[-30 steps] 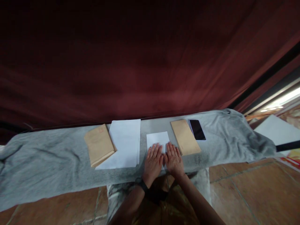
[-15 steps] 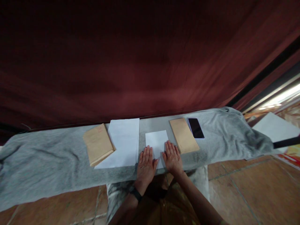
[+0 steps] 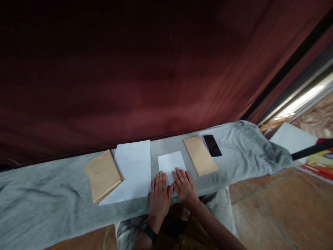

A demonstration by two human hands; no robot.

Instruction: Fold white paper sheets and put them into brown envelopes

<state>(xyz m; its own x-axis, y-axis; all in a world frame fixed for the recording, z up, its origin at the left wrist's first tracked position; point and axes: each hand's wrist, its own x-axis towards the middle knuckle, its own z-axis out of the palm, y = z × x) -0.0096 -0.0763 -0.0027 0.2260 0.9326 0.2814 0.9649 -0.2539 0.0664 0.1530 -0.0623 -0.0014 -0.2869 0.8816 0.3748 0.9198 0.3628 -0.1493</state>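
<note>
On the grey cloth (image 3: 52, 199), a small white paper (image 3: 170, 160) is partly covered by the left hand (image 3: 159, 196) and the right hand (image 3: 185, 189), laid palm-down with fingers straight.

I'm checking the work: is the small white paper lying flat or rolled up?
Flat: the small white paper lies straight-edged on gray cloth, left hand and right hand resting on it.

Dim light leaves the red cloth (image 3: 156, 104) shadowed above, with glare (image 3: 303, 100) far right.
</note>
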